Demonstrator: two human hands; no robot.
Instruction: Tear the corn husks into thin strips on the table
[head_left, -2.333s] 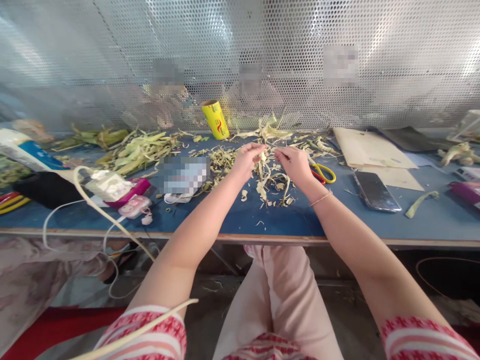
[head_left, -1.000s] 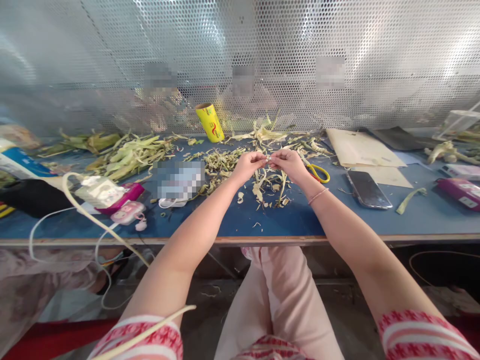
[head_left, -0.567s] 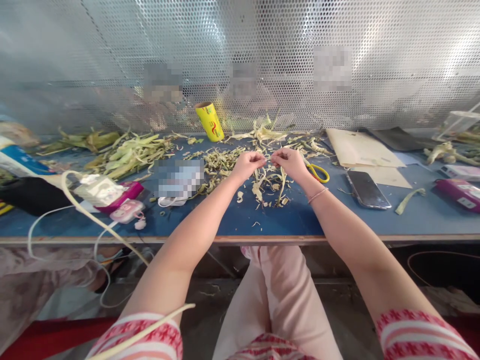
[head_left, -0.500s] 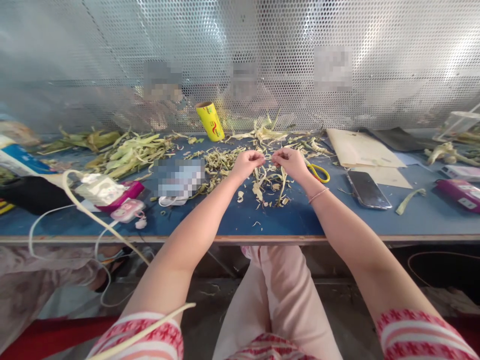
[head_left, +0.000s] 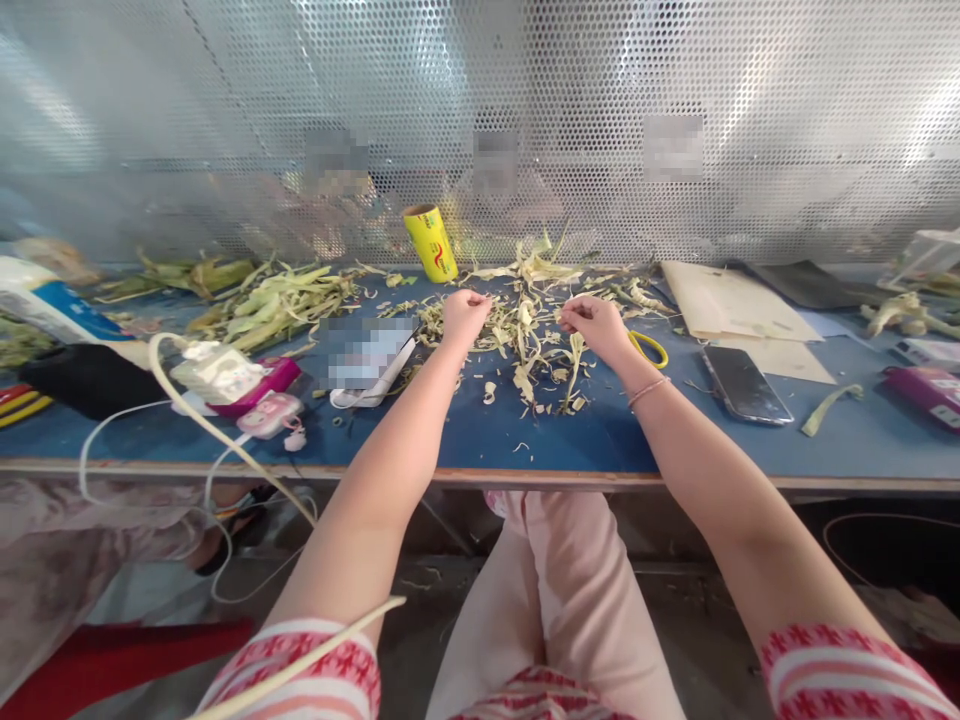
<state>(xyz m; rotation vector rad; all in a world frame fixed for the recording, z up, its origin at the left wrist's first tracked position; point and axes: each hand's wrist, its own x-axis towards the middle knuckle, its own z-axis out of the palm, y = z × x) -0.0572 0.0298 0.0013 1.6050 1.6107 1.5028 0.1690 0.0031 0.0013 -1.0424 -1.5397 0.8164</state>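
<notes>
Pale, dry plant scraps (head_left: 527, 355) lie scattered over the middle of the blue table. My left hand (head_left: 466, 318) is above the left part of the scraps, its fingers pinched together; whatever they hold is too small to name. On the right, my right hand (head_left: 592, 322) has its thumb and fingertips pressed together over a curled pale stalk; anything between them is hidden. A gap with scraps under it separates the two hands. Yellow-handled scissors (head_left: 649, 349), partly hidden, lie beside my right wrist.
A yellow tube (head_left: 431, 243) stands at the back before a perforated metal screen (head_left: 525, 190). Leafy stalks (head_left: 277, 305) are piled left. A phone (head_left: 744, 384) and tan cardboard (head_left: 731, 300) lie right. Chargers (head_left: 225, 376) with cables and a pale device (head_left: 375, 375) sit left.
My hands have moved apart: the left one went left, the right one slightly right. The whole view has shifted a little to the left.
</notes>
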